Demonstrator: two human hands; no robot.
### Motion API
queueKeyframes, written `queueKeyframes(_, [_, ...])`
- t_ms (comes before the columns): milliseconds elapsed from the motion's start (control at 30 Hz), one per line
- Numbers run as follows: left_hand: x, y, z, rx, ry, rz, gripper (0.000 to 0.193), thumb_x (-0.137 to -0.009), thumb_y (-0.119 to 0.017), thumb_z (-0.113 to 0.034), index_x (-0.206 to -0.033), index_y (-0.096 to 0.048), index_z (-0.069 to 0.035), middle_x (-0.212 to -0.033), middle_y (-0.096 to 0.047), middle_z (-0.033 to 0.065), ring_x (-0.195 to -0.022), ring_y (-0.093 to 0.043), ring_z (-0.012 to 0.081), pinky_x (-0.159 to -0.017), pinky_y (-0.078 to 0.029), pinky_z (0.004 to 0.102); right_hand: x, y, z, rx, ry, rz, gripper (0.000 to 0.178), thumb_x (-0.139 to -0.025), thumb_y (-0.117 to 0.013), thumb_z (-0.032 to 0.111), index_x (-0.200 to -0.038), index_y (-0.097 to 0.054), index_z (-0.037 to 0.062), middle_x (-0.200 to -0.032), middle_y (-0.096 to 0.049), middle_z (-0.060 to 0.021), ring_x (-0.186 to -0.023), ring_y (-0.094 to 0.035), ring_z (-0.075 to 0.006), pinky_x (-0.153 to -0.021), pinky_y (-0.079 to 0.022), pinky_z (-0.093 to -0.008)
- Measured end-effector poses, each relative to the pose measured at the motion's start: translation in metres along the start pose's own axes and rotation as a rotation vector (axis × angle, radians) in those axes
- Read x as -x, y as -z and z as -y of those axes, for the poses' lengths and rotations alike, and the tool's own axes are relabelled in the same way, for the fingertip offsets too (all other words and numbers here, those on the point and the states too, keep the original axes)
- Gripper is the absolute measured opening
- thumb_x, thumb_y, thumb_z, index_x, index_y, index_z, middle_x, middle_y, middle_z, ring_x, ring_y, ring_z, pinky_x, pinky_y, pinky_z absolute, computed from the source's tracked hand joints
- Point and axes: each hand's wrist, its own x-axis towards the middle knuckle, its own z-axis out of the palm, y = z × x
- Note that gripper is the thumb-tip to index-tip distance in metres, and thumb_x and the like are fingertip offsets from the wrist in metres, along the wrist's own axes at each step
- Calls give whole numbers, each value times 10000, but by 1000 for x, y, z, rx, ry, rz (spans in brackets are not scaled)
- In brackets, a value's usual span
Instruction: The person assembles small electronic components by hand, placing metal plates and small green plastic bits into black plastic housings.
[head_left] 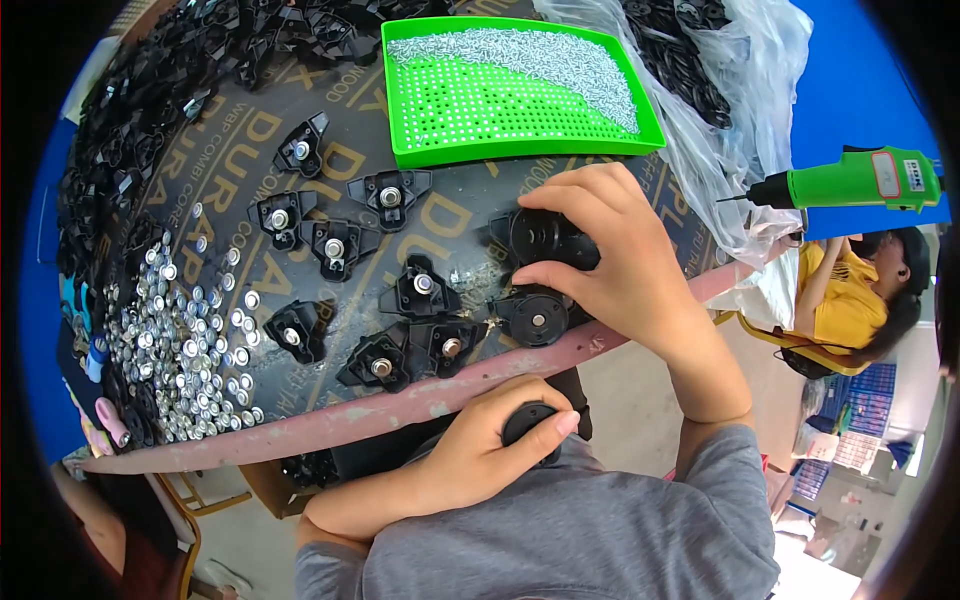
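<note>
**Two hands on black plastic parts at a crowded bench**

The left hand [480, 440], low in the centre of the frame, is closed around one round black part [528, 422] held just below the pink table edge [400, 405]; the thumb lies across its top. The right hand [610, 255], right of centre, rests on the bench with fingers curled over a round black housing [545, 238], gripping its rim. Just below it lies a second round black disc [537, 320], touching the thumb side of that hand.

Spread to the left of the right hand are nine black bracket pieces [335, 245], each with a silver cap in its middle; two at the lower centre touch each other. A few tiny screws [470, 280] lie loose between them and the housing.

Further out, one green perforated tray [520, 85] at the top centre holds a heap of small silver screws. A pile of silver caps [190, 340], too many to count, fills the left side, with black parts heaped along the upper left rim. One green electric screwdriver [850, 180] hangs at the upper right, over a clear plastic bag [740, 120] of black parts
</note>
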Motion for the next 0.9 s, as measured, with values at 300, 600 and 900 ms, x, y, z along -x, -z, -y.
queueKeyframes(300, [-4, 7, 0, -37, -72, 68, 134, -995, -608, -136, -1010, -631, -5, -975, -633, 65, -904, -591, 145, -834, -466, 289, -6, -4, 7, -40, -48, 45, 504, -629, -838, 55, -1093, -641, 50, -1094, -622, -105, -1045, -567, -337, -892, -481, -417])
queueKeyframes(600, [-2, 7, -1, -52, -77, 64, 122, -982, -621, -122, -1013, -637, -6, -964, -630, 63, -887, -589, 155, -822, -466, 292, -6, -4, 7, -17, -30, 73, 523, -613, -828, 16, -1104, -653, 65, -1101, -611, -91, -1045, -567, -328, -886, -488, -414])
queueKeyframes(900, [-2, 6, 0, -73, -98, 60, 116, -977, -623, -111, -1019, -640, -5, -965, -635, 67, -903, -596, 153, -834, -467, 294, -6, -4, 6, -18, -14, 87, 530, -614, -826, 24, -1119, -678, 90, -1091, -612, -83, -1020, -564, -312, -875, -490, -405])
